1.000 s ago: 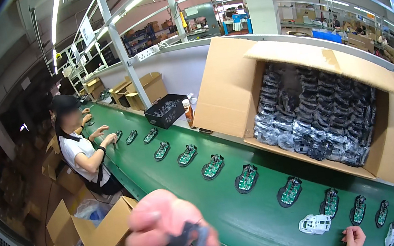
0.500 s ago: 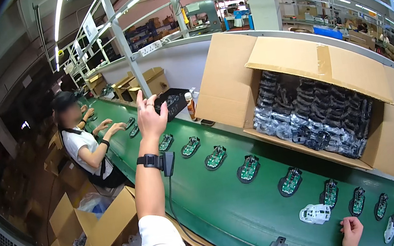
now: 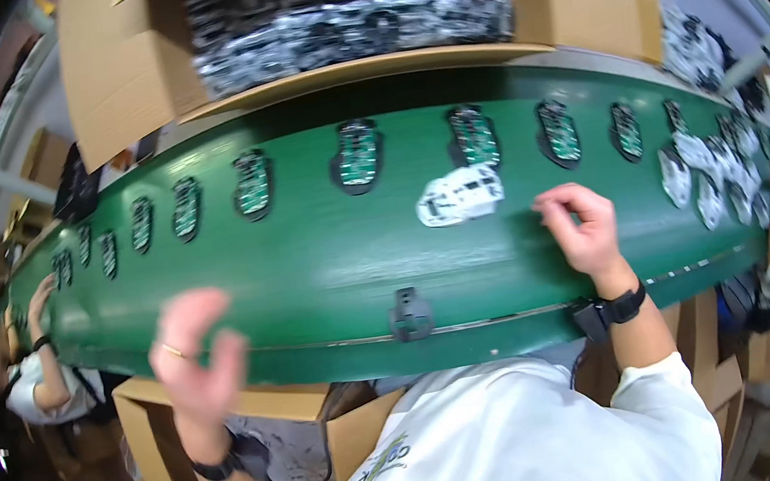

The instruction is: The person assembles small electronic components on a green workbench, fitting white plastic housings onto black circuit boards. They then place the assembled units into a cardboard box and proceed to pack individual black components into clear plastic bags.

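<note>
My left hand [image 3: 197, 360], blurred by motion, hangs over the near edge of the green belt with thumb and fingers apart and nothing in it. My right hand [image 3: 585, 227] is over the belt, its fingers curled in and their tips close together; nothing shows in them. Left of it lies a white plastic shell with dark cut-outs [image 3: 459, 196]. The shell lies right by the lower end of a green circuit board on a black base [image 3: 473, 138]. More such boards form a row, among them one board [image 3: 357, 156] farther left and another board [image 3: 559, 133] above my right hand.
A big open carton [image 3: 361, 72] of dark parts in clear wrapping stands behind the green belt [image 3: 328, 258]. A black bracket [image 3: 409, 314] sits at the near edge. White shells [image 3: 715, 169] cluster at the right. Co-workers' hands [image 3: 41, 297] show at both ends. Open cartons [image 3: 275, 404] stand below.
The view has swung from the left to straight over the belt. My left hand has come back from its far reach to the near edge. My right hand remains near the white shell.
</note>
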Demonstrator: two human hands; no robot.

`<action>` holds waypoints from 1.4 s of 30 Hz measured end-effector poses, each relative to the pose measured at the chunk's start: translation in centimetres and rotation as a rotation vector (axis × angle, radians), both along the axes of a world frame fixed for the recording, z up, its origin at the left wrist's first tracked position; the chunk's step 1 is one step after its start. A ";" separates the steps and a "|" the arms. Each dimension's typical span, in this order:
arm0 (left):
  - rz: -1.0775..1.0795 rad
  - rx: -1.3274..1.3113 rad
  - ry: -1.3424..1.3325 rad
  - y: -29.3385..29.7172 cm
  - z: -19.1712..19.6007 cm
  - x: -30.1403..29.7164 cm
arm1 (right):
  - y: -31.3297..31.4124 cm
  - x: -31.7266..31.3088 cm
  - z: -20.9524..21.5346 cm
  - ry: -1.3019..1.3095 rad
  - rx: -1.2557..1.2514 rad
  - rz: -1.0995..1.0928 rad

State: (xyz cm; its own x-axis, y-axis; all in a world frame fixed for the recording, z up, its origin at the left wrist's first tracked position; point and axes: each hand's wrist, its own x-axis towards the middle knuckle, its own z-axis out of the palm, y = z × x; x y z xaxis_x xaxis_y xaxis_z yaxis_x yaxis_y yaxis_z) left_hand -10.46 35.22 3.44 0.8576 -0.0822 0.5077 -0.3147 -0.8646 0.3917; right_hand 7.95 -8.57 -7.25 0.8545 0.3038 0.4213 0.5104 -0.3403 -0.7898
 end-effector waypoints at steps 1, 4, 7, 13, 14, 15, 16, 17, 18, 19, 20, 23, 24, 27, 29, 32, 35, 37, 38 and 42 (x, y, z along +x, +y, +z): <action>-0.125 0.011 0.134 -3.2 0.0 0.2 | 0.2 -0.5 1.0 -0.095 -0.052 0.076; -0.445 0.028 0.404 -10.7 -1.6 1.6 | 0.3 -1.0 2.6 -0.188 -0.188 0.190; -0.342 0.263 0.431 -14.4 -3.8 3.1 | 0.7 -0.7 3.0 -0.193 -0.283 0.213; -0.256 0.182 0.423 -13.4 -8.3 7.3 | 4.9 -0.2 2.9 -0.301 -0.383 0.109; -0.207 0.130 0.407 -13.8 -8.3 7.9 | 5.6 0.0 2.5 -0.333 -0.386 0.040; -0.245 0.153 0.366 -14.5 -7.5 8.7 | 5.5 0.4 1.8 -0.272 -0.441 0.132; -0.187 0.052 0.348 -14.5 -6.7 9.6 | 5.4 0.4 1.7 -0.312 -0.412 0.104; -0.131 -0.049 0.328 -14.5 -5.9 10.6 | 5.1 0.1 1.6 -0.351 -0.384 0.073; -0.080 -0.149 0.311 -14.5 -5.4 11.7 | 4.8 -0.4 1.4 -0.388 -0.358 0.039; -0.091 -0.186 0.278 -14.5 -5.2 13.7 | 4.7 -1.2 1.5 -0.364 -0.328 0.063; -0.113 -0.226 0.251 -14.9 -5.2 16.1 | 5.0 -1.8 1.1 -0.370 -0.264 0.183; -0.225 0.078 0.484 -16.8 -6.6 20.0 | 7.7 -4.3 -0.7 -0.358 -0.341 0.408; -0.243 0.322 0.494 -17.5 -7.2 19.9 | 8.1 -4.9 -1.3 -0.358 -0.499 0.466; -0.257 0.246 0.450 -15.8 -8.1 18.6 | 6.4 -4.6 -1.8 -0.384 -0.477 0.623; -0.257 0.073 0.365 -14.7 -7.7 16.8 | 2.6 -2.7 -0.7 -0.318 -0.457 0.701; -0.035 -0.192 0.478 -14.7 -6.4 13.3 | -2.3 -0.5 -1.1 -0.182 -0.266 0.629; 0.028 -0.138 0.317 -15.6 -7.5 10.5 | -1.6 -2.4 1.5 -0.156 -0.260 0.123; 0.020 -0.007 0.147 -15.9 -8.7 9.6 | -0.3 -3.5 1.6 -0.205 -0.564 -0.089; 0.003 0.055 0.066 -16.0 -9.0 9.6 | -0.2 -3.6 1.3 -0.143 -0.603 -0.076; -0.041 -0.113 0.214 -15.1 -9.7 9.5 | 0.0 -2.9 1.2 0.029 -0.504 0.047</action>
